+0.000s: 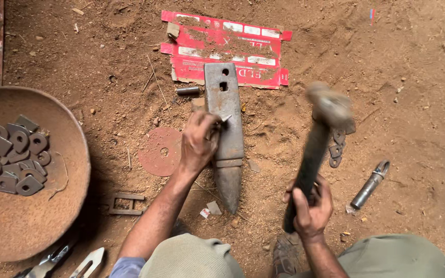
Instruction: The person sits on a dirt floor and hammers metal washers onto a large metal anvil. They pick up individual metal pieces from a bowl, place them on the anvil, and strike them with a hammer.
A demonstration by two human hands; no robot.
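- A small grey metal piece (226,120) is pinched by the left hand (198,141) on the long grey iron anvil (224,110).
- A dark-handled hammer (312,149), blurred, is clenched by the right hand (311,206) right of the anvil.
- Left of the anvil, grey holed metal plates (14,154) are held in a rusty round pan (27,226).

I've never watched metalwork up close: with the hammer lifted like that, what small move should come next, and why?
Probably bring the hammer down on the small metal piece. The right hand holds it raised and blurred off to the side, while the left hand pins the piece on the anvil, so it looks ready for a blow.
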